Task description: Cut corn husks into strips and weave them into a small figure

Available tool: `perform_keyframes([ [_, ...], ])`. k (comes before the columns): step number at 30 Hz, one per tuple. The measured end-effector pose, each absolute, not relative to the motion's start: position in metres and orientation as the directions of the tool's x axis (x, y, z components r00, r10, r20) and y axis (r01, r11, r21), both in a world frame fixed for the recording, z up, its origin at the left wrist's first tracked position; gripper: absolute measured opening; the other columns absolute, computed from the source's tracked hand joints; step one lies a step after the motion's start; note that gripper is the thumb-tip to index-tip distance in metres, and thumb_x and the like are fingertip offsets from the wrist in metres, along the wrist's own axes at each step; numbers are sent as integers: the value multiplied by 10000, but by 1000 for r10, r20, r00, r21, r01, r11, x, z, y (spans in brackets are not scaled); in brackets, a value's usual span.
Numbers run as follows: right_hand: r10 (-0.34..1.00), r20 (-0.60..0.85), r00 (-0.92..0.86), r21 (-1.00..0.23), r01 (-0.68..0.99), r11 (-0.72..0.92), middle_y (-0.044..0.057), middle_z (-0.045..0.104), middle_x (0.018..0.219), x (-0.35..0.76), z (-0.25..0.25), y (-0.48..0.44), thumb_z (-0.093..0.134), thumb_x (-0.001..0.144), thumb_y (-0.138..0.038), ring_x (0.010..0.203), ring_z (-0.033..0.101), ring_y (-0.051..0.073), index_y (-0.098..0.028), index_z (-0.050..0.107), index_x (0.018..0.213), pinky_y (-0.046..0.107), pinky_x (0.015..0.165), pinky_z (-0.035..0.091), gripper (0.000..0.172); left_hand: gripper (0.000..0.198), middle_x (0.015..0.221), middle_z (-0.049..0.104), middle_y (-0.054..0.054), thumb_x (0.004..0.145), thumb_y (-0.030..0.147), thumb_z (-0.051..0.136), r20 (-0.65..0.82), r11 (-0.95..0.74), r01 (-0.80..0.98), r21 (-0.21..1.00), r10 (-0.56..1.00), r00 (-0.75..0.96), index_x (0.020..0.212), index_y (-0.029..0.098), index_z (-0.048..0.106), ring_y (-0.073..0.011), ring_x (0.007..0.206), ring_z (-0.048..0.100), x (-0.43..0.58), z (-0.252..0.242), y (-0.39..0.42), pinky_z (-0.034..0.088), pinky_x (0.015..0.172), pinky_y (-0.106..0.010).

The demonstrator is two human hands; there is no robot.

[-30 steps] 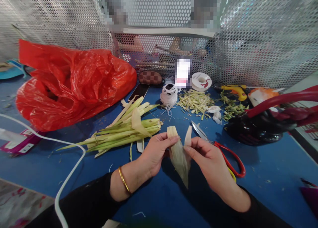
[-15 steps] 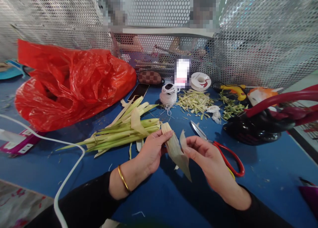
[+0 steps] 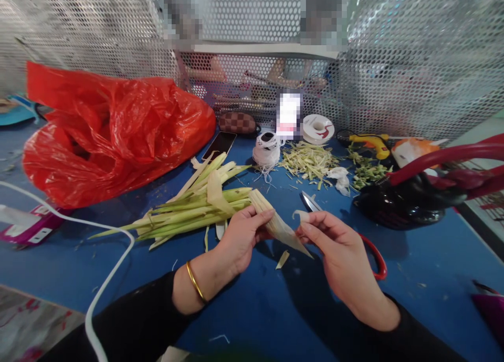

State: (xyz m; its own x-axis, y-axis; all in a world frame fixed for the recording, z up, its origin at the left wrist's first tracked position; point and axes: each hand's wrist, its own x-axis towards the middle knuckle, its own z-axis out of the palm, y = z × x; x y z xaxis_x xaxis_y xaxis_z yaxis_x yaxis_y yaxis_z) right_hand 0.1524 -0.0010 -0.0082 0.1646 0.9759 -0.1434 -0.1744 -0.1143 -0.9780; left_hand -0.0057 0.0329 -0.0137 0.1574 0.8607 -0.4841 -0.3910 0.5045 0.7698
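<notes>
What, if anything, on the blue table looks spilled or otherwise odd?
Slightly untidy: the white string roll has loose strands trailing in front of it. Narrow, pale-green plant scraps lie strewn beside it, as if spilled, and one small, pale husk scrap lies alone near the left hand. Nothing looks seriously wrong.

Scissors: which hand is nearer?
Right. The right hand partly hides the scissors in the head view; the left hand is farther off, to their left, pinching a pale husk.
</notes>
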Motion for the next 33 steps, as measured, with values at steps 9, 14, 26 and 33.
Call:
perform_keyframes([
  [9, 972, -96, 215, -966, -255, -39, 1, 685, 636, 159, -3, -1, 772, 742, -304, 598, 658, 149, -205, 698, 794, 266, 591, 526, 133, 58, 695, 669, -17, 762, 194, 714, -541, 522, -422, 741, 837, 84, 753, 157, 671, -133, 609, 601, -7, -11, 39, 479, 603, -252],
  [14, 944, 68, 324, -968, -208, 142, -15, 657, 644, 166, 5, -1, 720, 789, -234, 591, 614, 135, -225, 698, 837, 267, 597, 499, 53, 47, 674, 652, -8, 781, 179, 693, -537, 514, -419, 749, 841, 71, 772, 148, 659, -116, 587, 589, -8, -10, 40, 466, 568, -234],
  [26, 991, 83, -109, -618, 774, 137, 31, 693, 715, 188, -9, 18, 554, 885, -212, 613, 645, 210, -223, 671, 864, 314, 573, 434, 119, 168, 648, 662, -16, 717, 260, 751, -527, 537, -384, 751, 838, 141, 786, 129, 670, -129, 560, 596, -6, -11, 37, 491, 534, -248],
  [33, 965, 213, -155, -384, 895, 228, 129, 696, 972, 182, -12, 12, 507, 927, -285, 878, 652, 294, -180, 714, 949, 379, 720, 460, 233, 294, 710, 692, -38, 654, 322, 812, -477, 549, -317, 773, 834, 278, 830, 119, 691, -135, 591, 613, -3, -10, 31, 517, 574, -259],
])
